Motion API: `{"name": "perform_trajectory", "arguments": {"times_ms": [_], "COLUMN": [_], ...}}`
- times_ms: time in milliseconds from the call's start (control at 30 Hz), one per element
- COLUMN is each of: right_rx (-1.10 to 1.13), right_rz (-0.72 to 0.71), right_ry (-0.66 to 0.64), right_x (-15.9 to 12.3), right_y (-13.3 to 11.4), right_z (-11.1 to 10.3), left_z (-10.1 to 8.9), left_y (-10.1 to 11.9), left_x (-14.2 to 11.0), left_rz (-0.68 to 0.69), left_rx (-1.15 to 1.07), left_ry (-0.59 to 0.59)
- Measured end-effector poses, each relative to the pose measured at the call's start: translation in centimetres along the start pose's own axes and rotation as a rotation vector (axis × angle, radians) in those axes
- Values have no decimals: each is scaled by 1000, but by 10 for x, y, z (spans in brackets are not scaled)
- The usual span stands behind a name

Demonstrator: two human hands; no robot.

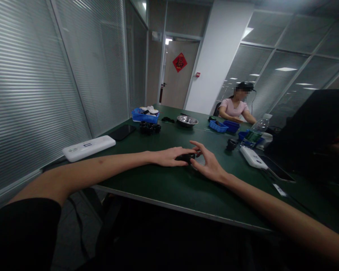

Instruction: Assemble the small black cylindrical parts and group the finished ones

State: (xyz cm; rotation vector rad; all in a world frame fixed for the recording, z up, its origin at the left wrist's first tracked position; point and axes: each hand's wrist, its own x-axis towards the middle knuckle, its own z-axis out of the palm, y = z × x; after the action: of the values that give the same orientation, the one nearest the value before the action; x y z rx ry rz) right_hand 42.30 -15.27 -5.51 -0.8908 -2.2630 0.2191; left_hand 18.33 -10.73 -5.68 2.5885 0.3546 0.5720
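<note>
My left hand [171,156] rests low over the green table, its fingers and thumb closed around a small, dark, rounded black part [187,157]. The part's exact kind cannot be made out. From the right, my right hand [208,163] meets the same part, thumb and a finger pinching its right end while the index finger stretches out above it. Both hands partly cover the piece. Further back, a cluster of similar-looking black parts [149,128] lies on the table, and another small black part [231,144] stands to the right.
Beyond the hands are a blue basket [145,117], a metal bowl [187,121] and blue trays [218,127]. A white power bank [89,148] and black phone [122,132] lie left. A bottle [255,132], another power bank [253,157] and a phone [278,169] sit right. A person [235,107] sits across.
</note>
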Motion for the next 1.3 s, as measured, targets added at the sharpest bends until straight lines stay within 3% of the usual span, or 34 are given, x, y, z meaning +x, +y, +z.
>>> {"name": "perform_trajectory", "arguments": {"times_ms": [1300], "right_rx": [-5], "right_rz": [-29], "right_ry": [-22], "right_x": [-2], "right_y": [7], "right_z": [2], "left_z": [0], "left_y": [-1], "left_x": [0], "left_rz": [6], "left_rx": [21], "left_ry": [2]}}
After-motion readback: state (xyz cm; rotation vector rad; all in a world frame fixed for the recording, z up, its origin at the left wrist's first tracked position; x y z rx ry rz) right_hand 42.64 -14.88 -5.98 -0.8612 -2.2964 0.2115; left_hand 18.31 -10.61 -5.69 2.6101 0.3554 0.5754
